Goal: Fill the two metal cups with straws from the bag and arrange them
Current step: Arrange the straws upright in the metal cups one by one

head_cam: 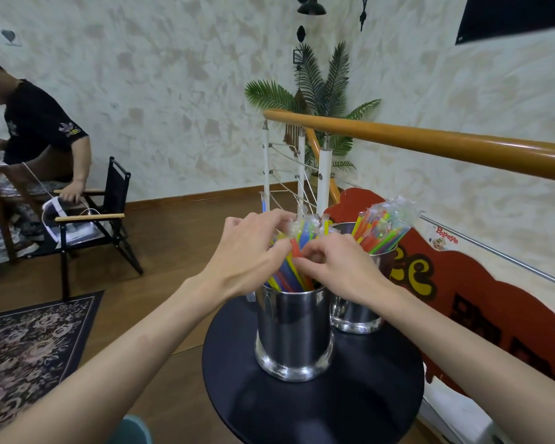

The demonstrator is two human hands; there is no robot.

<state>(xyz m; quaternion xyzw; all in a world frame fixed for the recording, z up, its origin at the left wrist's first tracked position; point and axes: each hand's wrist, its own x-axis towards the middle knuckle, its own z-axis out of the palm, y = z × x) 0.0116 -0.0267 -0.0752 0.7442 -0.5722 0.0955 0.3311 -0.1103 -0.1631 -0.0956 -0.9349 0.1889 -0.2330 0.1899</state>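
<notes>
**Both hands in the straws of the near cup**

Landmark: round black table [311, 408]. Near metal cup [293, 334] stands at table centre; far metal cup [354, 315] just behind-right of it. Left hand [247, 254] and right hand [340, 267] pinch wrapped coloured straws [302, 233] above near cup. Second straw bundle [382, 229] leans in far cup.

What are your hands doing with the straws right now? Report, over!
Both hands, left hand and right hand, pinching straws in near cup. Far cup already holds straws. Nothing blocking, over.
</notes>
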